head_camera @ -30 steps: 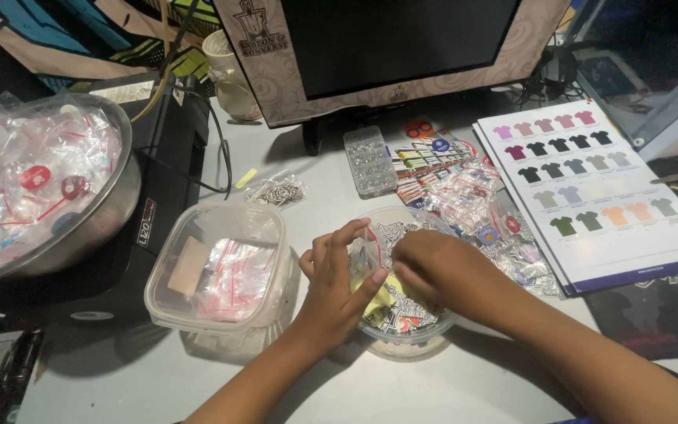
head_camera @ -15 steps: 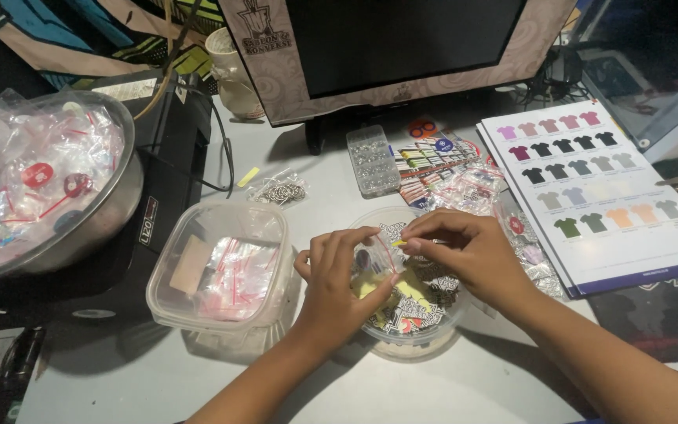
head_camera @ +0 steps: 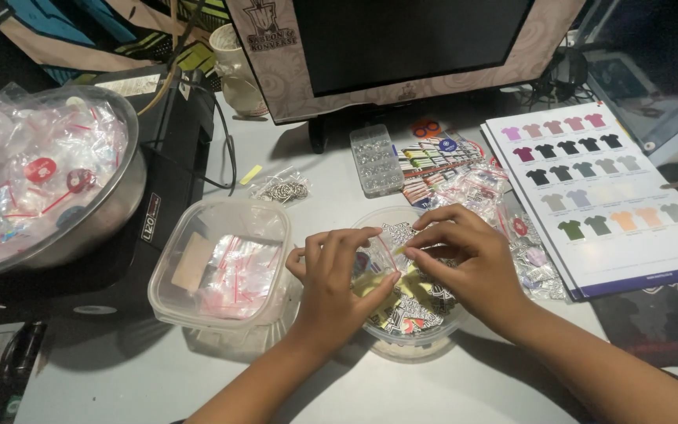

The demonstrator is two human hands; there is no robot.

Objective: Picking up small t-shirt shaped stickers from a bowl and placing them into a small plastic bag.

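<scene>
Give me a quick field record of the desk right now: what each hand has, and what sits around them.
left hand: pinching one edge of a small clear zip bag
right hand: pinching the bag's other edge
under hands: round clear tub of small printed pieces
left of tub: square clear container of small bags
far left: metal bowl of bagged round items
right: shirt colour chart
behind: monitor

Your left hand [head_camera: 331, 286] and right hand [head_camera: 468, 263] are showing bare, wearing no gloves, rings or watch. Both forearms are showing uncovered too, with no sleeve reaching into view anywhere along them.
</scene>
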